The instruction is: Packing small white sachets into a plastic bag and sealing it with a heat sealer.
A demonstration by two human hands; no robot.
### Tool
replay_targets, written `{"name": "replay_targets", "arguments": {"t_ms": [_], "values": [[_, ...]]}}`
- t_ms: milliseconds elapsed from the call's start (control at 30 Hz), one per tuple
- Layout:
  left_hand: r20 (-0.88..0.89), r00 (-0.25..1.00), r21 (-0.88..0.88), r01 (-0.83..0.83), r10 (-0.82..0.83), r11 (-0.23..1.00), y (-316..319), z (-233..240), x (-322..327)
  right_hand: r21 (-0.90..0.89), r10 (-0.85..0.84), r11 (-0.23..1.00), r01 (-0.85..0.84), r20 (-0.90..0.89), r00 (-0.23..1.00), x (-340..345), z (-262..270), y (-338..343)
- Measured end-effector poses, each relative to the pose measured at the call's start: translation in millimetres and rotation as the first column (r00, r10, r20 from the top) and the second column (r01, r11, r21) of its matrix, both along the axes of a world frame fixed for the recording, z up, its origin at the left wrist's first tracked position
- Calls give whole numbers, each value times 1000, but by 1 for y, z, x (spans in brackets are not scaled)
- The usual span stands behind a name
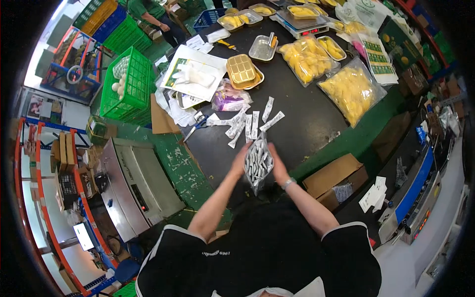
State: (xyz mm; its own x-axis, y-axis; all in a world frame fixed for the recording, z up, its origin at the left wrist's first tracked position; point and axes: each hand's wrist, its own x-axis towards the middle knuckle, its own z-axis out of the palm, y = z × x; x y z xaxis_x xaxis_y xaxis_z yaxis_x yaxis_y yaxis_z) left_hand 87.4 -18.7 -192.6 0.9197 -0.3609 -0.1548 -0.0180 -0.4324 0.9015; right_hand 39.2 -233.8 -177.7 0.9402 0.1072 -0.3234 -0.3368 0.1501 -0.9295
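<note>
My left hand (241,159) and my right hand (278,165) press on the two sides of a clear plastic bag (258,163). The bag's mouth gapes towards me and shows many small white printed sachets packed inside. Just beyond the bag, several loose sachets (255,125) lie scattered on the black table (304,130). Blue-handled scissors (200,123) rest left of them, near the table's edge. Behind the sachets is a purple plastic package (231,97). My fingertips are partly hidden behind the bag's sides.
Bags of yellow fruit (352,91), a gold tray (241,70), a metal tray (262,48) and a scale (302,26) sit farther back. White gloves (195,76) lie on papers. Green crates (128,89) stand left, an opened cardboard box (336,178) right. Another person (156,18) stands beyond.
</note>
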Motion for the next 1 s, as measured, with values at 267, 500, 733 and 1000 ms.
{"name": "replay_targets", "arguments": {"t_ms": [267,500,733,1000], "values": [[-256,932,-393,-345,259,852,-72,28,-33,319,-328,879,355,-136,935,-9,12,25],[-471,872,-562,-413,133,717,-80,27,-45,309,-244,888,340,-310,919,-27,19,23],[-584,809,-701,-545,69,460,-91,18,-72,504,-372,647,572,-446,814,-36,10,-11],[-675,707,-727,-588,-213,354,-74,40,-63,356,-400,782,511,-341,850,-41,50,-13]]}}
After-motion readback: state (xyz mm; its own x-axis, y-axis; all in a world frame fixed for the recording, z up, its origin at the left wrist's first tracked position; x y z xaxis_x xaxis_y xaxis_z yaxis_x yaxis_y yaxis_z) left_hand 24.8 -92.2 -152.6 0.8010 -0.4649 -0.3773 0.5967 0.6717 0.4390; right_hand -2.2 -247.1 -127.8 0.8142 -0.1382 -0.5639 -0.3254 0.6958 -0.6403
